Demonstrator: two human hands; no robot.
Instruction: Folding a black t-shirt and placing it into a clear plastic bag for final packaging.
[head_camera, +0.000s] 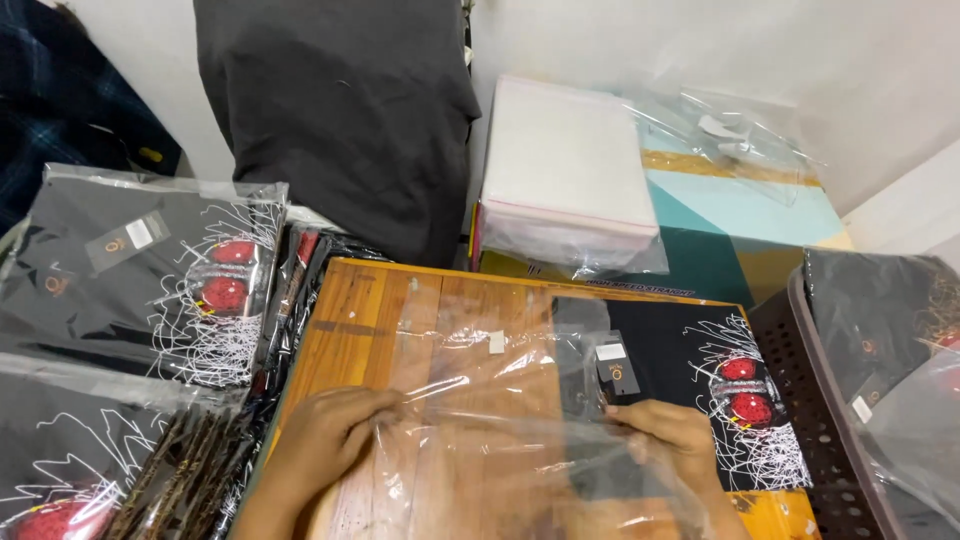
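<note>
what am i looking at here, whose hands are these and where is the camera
There is one picture, taken by a camera worn on a person's head, looking down at their own two bare hands. No machine is involved.

The left hand and the right hand each pinch an edge of a clear plastic bag spread over a wooden board. A folded black T-shirt with a red and white print lies on the board at the right, its near end inside the bag.

To the left are stacks of bagged T-shirts of the same kind. Behind the board a pile of empty clear bags rests on a coloured box, and a brown plastic basket with more bagged shirts stands at the right.
</note>
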